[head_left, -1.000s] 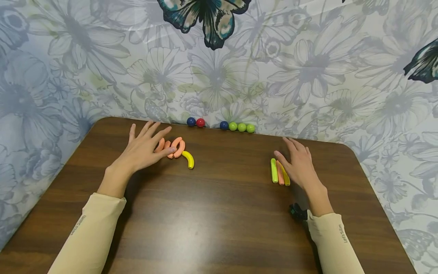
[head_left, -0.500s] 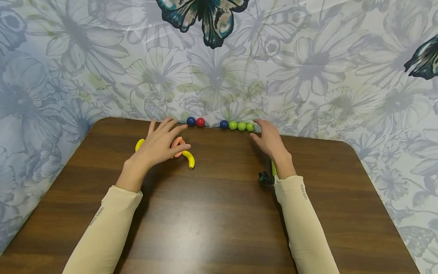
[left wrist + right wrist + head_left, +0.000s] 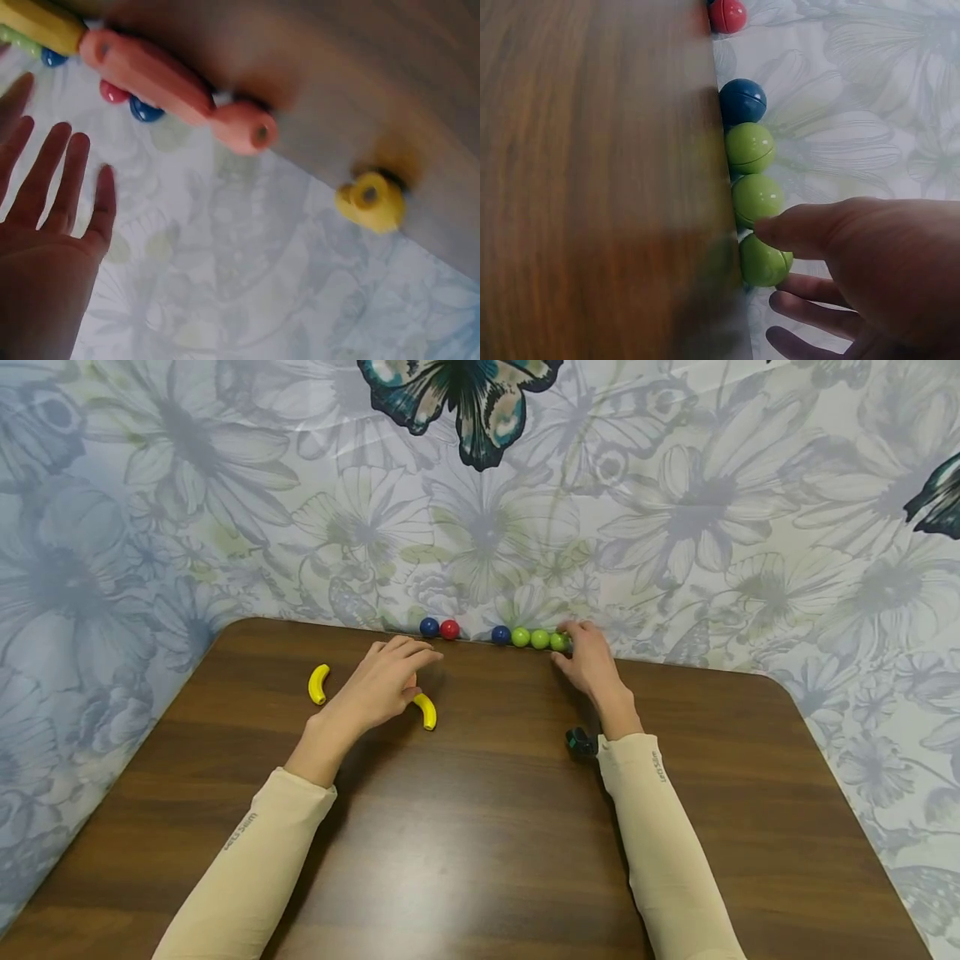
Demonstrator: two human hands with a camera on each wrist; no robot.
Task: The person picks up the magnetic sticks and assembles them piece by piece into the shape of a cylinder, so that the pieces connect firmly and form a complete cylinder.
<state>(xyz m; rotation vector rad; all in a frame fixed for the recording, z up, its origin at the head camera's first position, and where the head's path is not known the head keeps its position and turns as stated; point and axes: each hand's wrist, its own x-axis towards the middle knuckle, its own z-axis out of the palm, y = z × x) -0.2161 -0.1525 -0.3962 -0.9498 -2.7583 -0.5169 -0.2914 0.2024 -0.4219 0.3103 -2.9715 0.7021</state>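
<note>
My right hand (image 3: 596,664) pinches the end ball of a row at the table's back edge, a shiny green ball (image 3: 765,259), between thumb and fingers. Beside it in the row stand a second green ball (image 3: 757,199), a third green ball (image 3: 750,148) and a dark blue ball (image 3: 742,101). My left hand (image 3: 375,685), fingers extended, is over the curved pink pieces (image 3: 154,75), which it mostly hides in the head view. A curved yellow piece (image 3: 426,712) pokes out by its thumb. Another yellow piece (image 3: 318,683) lies to its left.
Farther left along the back edge sit a blue ball (image 3: 429,627) and a red ball (image 3: 449,629). Behind the brown wooden table (image 3: 450,827) hangs a flowered cloth (image 3: 675,527). A small black device (image 3: 580,742) is at my right wrist. The right arm hides the straight coloured bars.
My right hand has moved left and away from the coloured bars to the end green ball, which it now pinches. My left hand has shifted right over the pink pieces, uncovering a yellow piece.
</note>
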